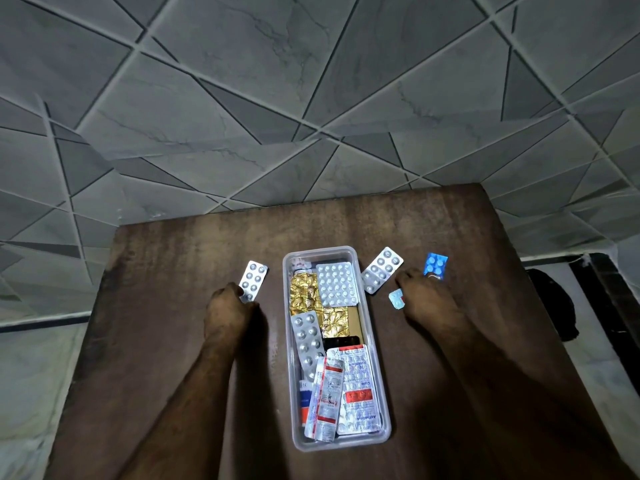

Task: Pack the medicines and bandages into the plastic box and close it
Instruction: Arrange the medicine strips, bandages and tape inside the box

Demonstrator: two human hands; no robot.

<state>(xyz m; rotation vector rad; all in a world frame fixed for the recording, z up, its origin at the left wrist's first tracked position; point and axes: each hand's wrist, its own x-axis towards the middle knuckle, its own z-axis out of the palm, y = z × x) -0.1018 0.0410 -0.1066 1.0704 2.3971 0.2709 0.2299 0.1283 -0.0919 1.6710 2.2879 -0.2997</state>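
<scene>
A clear plastic box lies open lengthwise in the middle of the brown table, filled with several silver, gold and printed pill strips. My left hand pinches the near end of a silver blister strip just left of the box. My right hand is on the table right of the box, holding a blue blister strip at its fingertips and a small pale blue pack by the thumb. Another silver strip lies free beside the box's far right corner. No lid is in view.
The brown wooden table ends at a grey tiled wall behind. A dark object sits past the table's right edge. Bare tabletop lies on both sides of the box.
</scene>
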